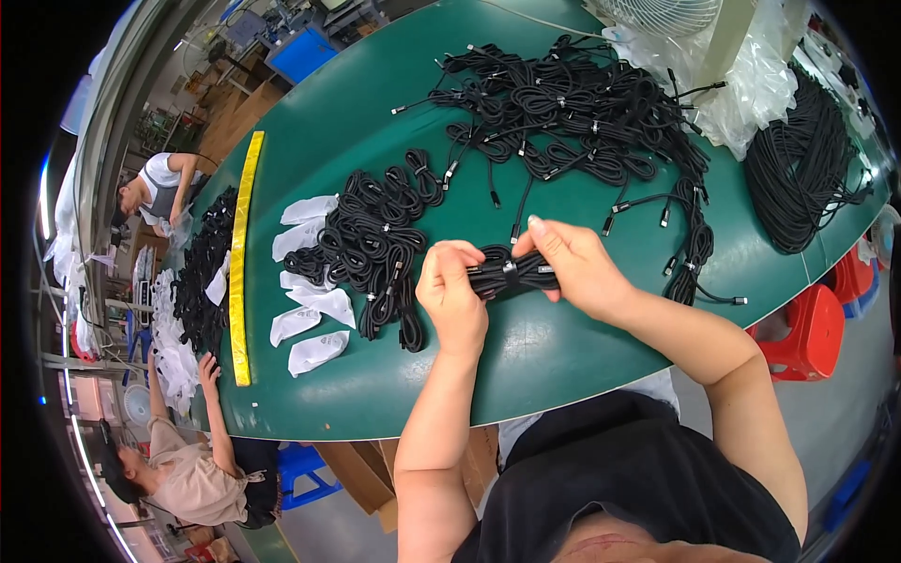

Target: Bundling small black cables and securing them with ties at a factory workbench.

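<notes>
Between my hands, above the near edge of the green table, is a coiled black cable [511,273] with a dark tie round its middle. My left hand [453,293] is closed on the coil's left end. My right hand [575,269] grips its right end, with thumb and fingers pinched near the tie. Just left of my left hand lies a pile of bundled black cables [375,230], neatly coiled. Beyond my hands spreads a larger heap of black cables [563,103] with loose plug ends, some trailing down to the right.
White plastic bags [319,352] lie left of the bundles. A yellow strip [246,263] crosses the green table [526,375]. A big cable coil [798,169], clear plastic [751,103] and a fan [662,11] stand right. Two people work at left; red stools [815,333] stand right.
</notes>
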